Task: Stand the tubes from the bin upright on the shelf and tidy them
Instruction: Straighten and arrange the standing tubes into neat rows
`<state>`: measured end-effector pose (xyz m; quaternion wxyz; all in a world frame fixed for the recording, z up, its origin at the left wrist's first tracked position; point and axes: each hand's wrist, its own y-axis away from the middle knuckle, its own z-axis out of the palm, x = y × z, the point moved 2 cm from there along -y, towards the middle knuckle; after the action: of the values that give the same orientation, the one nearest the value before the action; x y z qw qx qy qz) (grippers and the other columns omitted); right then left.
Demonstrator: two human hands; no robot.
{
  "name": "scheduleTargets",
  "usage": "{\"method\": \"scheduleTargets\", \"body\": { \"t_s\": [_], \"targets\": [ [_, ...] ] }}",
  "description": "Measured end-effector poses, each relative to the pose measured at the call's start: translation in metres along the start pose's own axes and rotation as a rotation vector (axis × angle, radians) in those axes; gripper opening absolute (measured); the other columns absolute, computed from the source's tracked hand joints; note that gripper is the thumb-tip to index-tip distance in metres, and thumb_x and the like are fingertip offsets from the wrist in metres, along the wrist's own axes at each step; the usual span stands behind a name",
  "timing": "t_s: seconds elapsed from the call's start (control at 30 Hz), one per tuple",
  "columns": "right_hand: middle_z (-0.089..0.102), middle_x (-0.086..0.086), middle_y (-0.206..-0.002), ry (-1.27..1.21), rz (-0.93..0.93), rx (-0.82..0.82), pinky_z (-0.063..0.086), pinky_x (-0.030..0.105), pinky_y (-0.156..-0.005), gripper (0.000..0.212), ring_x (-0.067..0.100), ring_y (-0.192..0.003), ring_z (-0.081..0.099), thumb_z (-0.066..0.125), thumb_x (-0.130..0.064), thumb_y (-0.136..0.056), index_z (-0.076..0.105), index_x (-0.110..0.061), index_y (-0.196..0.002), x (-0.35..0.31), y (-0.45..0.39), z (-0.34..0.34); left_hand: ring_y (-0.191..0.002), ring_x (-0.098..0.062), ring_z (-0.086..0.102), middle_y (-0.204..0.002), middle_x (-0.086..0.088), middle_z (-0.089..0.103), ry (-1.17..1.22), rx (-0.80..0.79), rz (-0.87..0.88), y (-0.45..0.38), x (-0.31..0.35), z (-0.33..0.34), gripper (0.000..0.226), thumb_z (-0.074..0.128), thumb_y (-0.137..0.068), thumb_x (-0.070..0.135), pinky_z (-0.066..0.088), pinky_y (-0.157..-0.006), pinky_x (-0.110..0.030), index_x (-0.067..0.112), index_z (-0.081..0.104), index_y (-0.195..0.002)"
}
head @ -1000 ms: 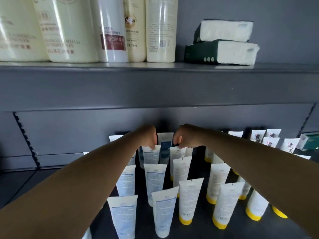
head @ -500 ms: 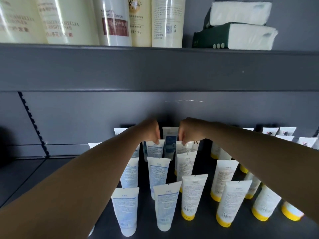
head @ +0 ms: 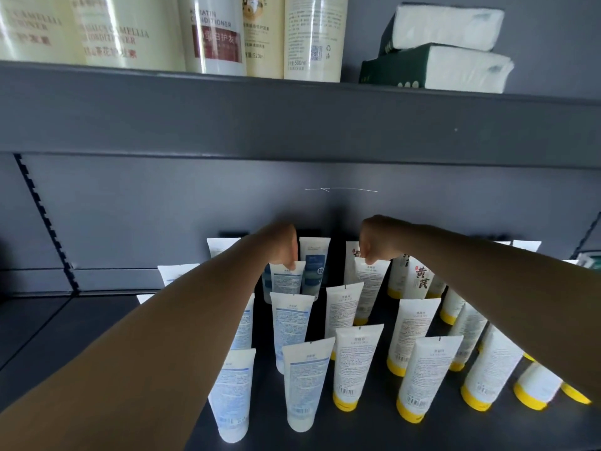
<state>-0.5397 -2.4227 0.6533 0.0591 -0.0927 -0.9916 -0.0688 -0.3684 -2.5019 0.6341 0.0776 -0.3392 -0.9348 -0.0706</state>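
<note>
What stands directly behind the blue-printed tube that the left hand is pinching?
Behind the pinched tube held by the left hand stands a tube with a dark blue label, against the shelf's back wall. Its lower left part is covered.

I count two shelves (head: 292, 118). On the upper one, five tall bottles (head: 214, 34) stand at eleven o'clock and two tissue packs (head: 455, 65) are stacked at one o'clock. On the lower one, toward six and seven o'clock, I make out nine white tubes with blue print (head: 305, 382), three of them showing only their top edges past my left arm. From five round to three o'clock I count at least twelve tubes with yellow caps (head: 356, 366); my right arm hides part of that group, so the true number may be higher. My two hands hold one tube each: my left hand (head: 281, 245) pinches one blue-printed tube (head: 286, 283), and my right hand (head: 379, 239) pinches one yellow-capped tube (head: 370, 288).
</note>
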Motion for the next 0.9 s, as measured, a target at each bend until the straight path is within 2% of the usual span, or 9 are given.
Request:
{"method": "scheduleTargets", "body": {
  "t_s": [0.13,0.23,0.3,0.37,0.47,0.67,0.77,0.9],
  "targets": [
    [0.074,0.012,-0.082,-0.09,0.097,-0.057,0.058,0.033,-0.081,0.02,0.021,-0.071,0.071,0.07,-0.015,-0.082,0.07,0.001,-0.094,0.004,-0.002,0.005,-0.105,-0.026,0.063,-0.115,-0.012,0.068,-0.002,0.0,-0.006,0.0,0.0,0.0,0.037,0.073,-0.081,0.019,0.048,-0.096,-0.032,0.004,0.068,-0.114],
    [0.067,0.007,-0.069,-0.181,0.16,-0.088,0.057,0.025,-0.065,0.024,0.016,-0.06,0.065,0.068,-0.011,-0.084,0.067,0.005,-0.103,0.007,-0.002,0.005,-0.105,-0.026,0.063,-0.114,-0.011,0.068,0.001,-0.005,-0.004,-0.001,-0.001,0.0,0.036,0.073,-0.08,0.019,0.047,-0.097,-0.033,0.004,0.068,-0.113],
    [0.059,0.005,-0.069,-0.318,0.176,-0.117,0.053,0.021,-0.054,0.029,0.013,-0.057,0.059,0.066,-0.002,-0.083,0.061,0.006,-0.111,0.009,-0.003,0.004,-0.104,-0.026,0.064,-0.113,-0.012,0.068,0.003,-0.009,-0.003,-0.003,-0.002,0.001,0.036,0.074,-0.08,0.018,0.047,-0.098,-0.034,0.004,0.069,-0.112],
    [0.058,0.006,-0.075,-0.45,0.172,-0.138,0.056,0.025,-0.06,0.036,0.016,-0.062,0.06,0.064,0.004,-0.082,0.057,0.006,-0.117,0.01,-0.004,0.004,-0.105,-0.026,0.063,-0.114,-0.011,0.068,-0.003,-0.012,0.0,-0.003,-0.001,0.001,0.035,0.073,-0.08,0.019,0.047,-0.098,-0.033,0.005,0.068,-0.112],
    [0.061,0.006,-0.076,-0.446,0.159,-0.147,0.056,0.03,-0.069,0.032,0.017,-0.064,0.062,0.062,0.002,-0.084,0.059,0.005,-0.116,0.01,-0.007,0.007,-0.106,-0.025,0.063,-0.114,-0.011,0.068,0.006,-0.005,0.01,-0.004,-0.001,0.0,0.034,0.073,-0.081,0.017,0.046,-0.096,-0.03,0.005,0.068,-0.112],
    [0.064,0.003,-0.07,-0.298,0.112,-0.113,0.048,0.021,-0.054,0.02,0.013,-0.058,0.06,0.058,-0.004,-0.088,0.065,0.001,-0.106,0.009,-0.007,0.004,-0.107,-0.025,0.062,-0.117,-0.01,0.067,0.011,-0.008,0.017,-0.006,-0.001,0.0,0.035,0.072,-0.081,0.018,0.045,-0.098,-0.03,0.005,0.068,-0.113],
    [0.07,0.011,-0.094,-0.165,0.006,-0.109,0.049,0.021,-0.066,0.02,0.018,-0.078,0.065,0.057,0.001,-0.086,0.067,-0.011,-0.098,0.013,-0.004,-0.001,-0.106,-0.025,0.063,-0.115,-0.01,0.068,0.016,-0.006,0.019,-0.006,-0.002,0.0,0.034,0.073,-0.081,0.017,0.045,-0.096,-0.029,0.005,0.068,-0.112],
    [0.057,-0.003,-0.097,-0.006,-0.112,-0.048,0.047,0.024,-0.08,0.025,0.017,-0.092,0.056,0.069,-0.009,-0.082,0.067,-0.018,-0.105,0.016,0.0,-0.001,-0.106,-0.025,0.063,-0.114,-0.01,0.068,0.029,-0.006,0.02,-0.006,-0.002,0.0,0.033,0.073,-0.081,0.016,0.046,-0.095,-0.029,0.004,0.068,-0.112]
  ]
}}
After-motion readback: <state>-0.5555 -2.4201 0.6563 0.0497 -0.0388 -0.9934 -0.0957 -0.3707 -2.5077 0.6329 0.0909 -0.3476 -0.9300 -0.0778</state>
